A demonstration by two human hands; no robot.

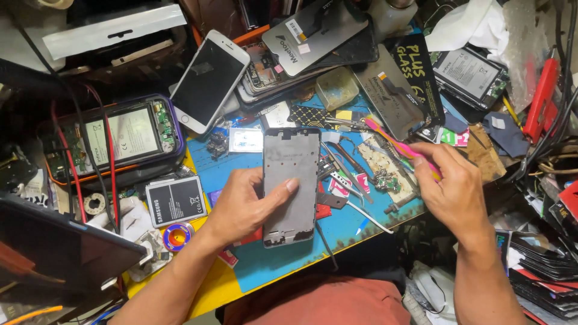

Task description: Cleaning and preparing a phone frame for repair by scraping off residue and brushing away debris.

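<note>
L hand (241,207) fingers curled round grey phone frame (291,180); R hand (453,189) fingers pinching pink tool (397,143).

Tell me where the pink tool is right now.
In the head view, the pink tool is right of centre, held in the right hand, angled above the blue mat, right of the grey phone frame.

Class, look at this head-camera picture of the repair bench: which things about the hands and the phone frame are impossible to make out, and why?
- Head view: the grey phone frame's left edge and underside, covered by the left hand.
- Head view: the pink tool's lower end, hidden inside the right hand.
- Head view: the small parts on the blue mat, too small to identify.
- Head view: both forearms, cut off by the bottom edge.
</note>
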